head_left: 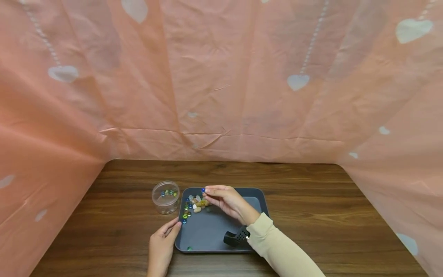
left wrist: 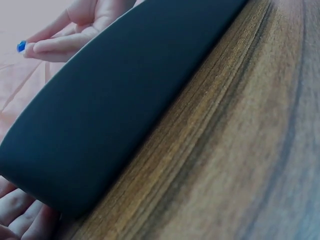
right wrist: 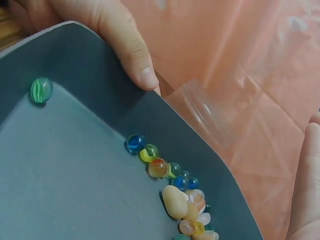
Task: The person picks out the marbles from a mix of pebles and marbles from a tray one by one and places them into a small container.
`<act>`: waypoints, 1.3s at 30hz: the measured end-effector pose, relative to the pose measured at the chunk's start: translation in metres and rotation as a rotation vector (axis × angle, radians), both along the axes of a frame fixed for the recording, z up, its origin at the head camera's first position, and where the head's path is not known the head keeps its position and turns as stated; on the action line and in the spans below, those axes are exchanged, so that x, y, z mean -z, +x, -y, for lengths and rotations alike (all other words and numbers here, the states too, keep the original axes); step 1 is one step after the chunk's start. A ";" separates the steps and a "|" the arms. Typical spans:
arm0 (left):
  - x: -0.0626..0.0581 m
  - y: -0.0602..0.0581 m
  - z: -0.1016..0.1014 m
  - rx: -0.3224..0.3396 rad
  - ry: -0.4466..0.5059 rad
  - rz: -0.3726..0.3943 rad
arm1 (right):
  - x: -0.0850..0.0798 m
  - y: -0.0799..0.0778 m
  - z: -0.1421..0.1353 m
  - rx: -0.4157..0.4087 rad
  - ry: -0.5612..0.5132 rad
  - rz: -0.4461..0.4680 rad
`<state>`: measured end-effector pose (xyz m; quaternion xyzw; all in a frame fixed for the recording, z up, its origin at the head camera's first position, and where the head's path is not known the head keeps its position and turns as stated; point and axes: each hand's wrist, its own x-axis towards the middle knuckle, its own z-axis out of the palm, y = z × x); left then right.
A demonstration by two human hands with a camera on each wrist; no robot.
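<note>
My right hand (head_left: 225,200) pinches a blue marble (head_left: 203,190) between thumb and fingertips, over the far left part of a dark grey tray (head_left: 211,238). The same marble (left wrist: 21,46) shows at the fingertips in the left wrist view. My left hand (head_left: 162,244) grips the tray's left side, its thumb (right wrist: 137,62) over the rim. Along that wall lie glass marbles (right wrist: 157,168) in several colours and a pile of smooth pebbles (right wrist: 175,201). One green marble (right wrist: 41,90) lies alone in the near left corner.
A clear round plastic tub (head_left: 166,206) with marbles (head_left: 169,192) inside stands just left of the tray. The black wrist camera (head_left: 235,237) hangs from my right wrist over the tray. A wooden table (head_left: 117,215) lies beneath, with a pink heart-patterned cloth (head_left: 221,96) around it.
</note>
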<state>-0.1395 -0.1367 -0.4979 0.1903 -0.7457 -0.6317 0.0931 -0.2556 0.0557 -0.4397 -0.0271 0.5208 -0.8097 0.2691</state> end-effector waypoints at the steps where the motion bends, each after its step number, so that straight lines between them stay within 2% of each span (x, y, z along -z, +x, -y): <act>1: 0.001 0.000 0.001 -0.001 -0.001 0.003 | 0.000 0.000 0.000 0.006 -0.009 0.004; 15: 0.012 -0.003 0.005 -0.020 0.049 0.031 | 0.009 0.007 -0.008 0.122 -0.119 0.049; 20: 0.016 -0.001 0.005 -0.026 0.038 0.032 | 0.010 0.009 -0.012 0.126 -0.160 0.059; 24: 0.015 0.001 0.006 -0.030 0.027 0.037 | 0.008 0.006 -0.006 0.121 -0.155 0.059; 26: 0.014 0.001 0.008 -0.036 0.019 0.032 | 0.003 0.002 0.004 0.122 -0.109 0.036; 29: 0.013 -0.001 0.009 -0.042 0.003 0.020 | -0.006 -0.005 0.027 0.116 0.044 -0.082; 31: 0.013 -0.002 0.009 -0.044 -0.001 0.010 | -0.014 -0.009 0.045 0.094 0.215 -0.227; 36: 0.012 -0.001 0.006 -0.025 -0.006 -0.003 | -0.031 -0.012 0.083 0.013 0.753 -0.733; 39: 0.012 0.000 0.003 -0.019 -0.002 -0.006 | -0.036 -0.011 0.098 -0.072 0.969 -0.990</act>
